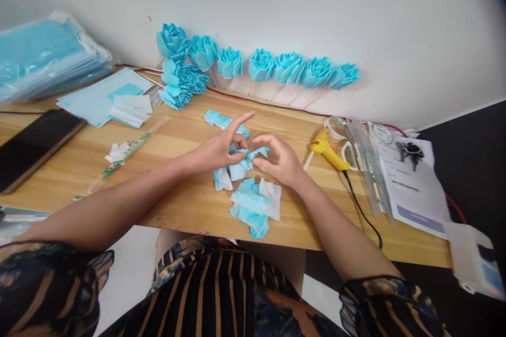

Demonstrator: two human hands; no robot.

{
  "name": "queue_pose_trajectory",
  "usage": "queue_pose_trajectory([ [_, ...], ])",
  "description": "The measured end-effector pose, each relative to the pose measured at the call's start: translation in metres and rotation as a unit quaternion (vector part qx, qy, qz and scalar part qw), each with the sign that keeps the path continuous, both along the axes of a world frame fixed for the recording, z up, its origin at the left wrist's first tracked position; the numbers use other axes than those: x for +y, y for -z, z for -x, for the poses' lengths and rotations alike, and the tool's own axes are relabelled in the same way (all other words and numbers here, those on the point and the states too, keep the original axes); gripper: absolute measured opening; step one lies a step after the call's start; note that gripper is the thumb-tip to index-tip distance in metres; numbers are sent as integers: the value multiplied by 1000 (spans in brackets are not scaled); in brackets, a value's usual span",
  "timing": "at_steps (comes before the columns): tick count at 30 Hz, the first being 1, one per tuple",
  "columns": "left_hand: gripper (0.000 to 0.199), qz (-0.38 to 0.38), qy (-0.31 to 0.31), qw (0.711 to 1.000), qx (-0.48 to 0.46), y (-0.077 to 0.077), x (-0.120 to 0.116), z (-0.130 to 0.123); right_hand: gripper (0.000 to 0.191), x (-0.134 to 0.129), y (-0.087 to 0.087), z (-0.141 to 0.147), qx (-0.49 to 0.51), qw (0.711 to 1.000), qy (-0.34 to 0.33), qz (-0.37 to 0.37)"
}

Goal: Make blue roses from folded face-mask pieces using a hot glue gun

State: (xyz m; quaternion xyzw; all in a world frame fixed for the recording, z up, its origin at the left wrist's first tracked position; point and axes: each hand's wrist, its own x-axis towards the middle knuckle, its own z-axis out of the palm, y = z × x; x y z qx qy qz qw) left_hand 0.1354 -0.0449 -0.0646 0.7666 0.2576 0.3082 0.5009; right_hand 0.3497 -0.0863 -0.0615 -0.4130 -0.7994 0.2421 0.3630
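Observation:
Over the middle of the table, my left hand [219,148] has its index finger stretched out, with the thumb and curled fingers at a small light-blue cloth piece [250,156]. From the other side, my right hand [279,158] curves its thumb and fingers round the same piece, whose edge shows between them. The exact grip is partly hidden by the fingers. Just below my hands lies a loose pile of blue and white cloth pieces [253,202]. More blue pieces [217,118] lie behind my left hand, and another piece [222,179] is under it.
Blue cloth flowers [261,65] on sticks lean along the wall. At right are a yellow glue gun [330,151] with its cord, tape [336,127], keys [411,152] and papers [415,189]. A phone [37,145], blue sheets [98,92] and a bagged stack [43,58] occupy the left.

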Motion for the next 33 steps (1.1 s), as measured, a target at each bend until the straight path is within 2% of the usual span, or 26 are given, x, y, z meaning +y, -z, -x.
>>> queue_pose_trajectory([
  [5, 82, -6, -2, 1000, 9, 2, 1, 1, 6, 1, 3, 5, -38, 998, 21, -53],
  [14, 77, -3, -4, 1000, -6, 1, 5, 2, 6, 2, 5, 3, -27, 995, 10, -98],
  [28, 69, 45, -9, 999, -28, -1, 11, 5, 5, 5, 8, 0, -25, 990, 6, -140],
  [33, 61, 17, -16, 1000, -18, 1, 10, 4, 4, 2, 2, 1, -46, 994, 11, -99],
])
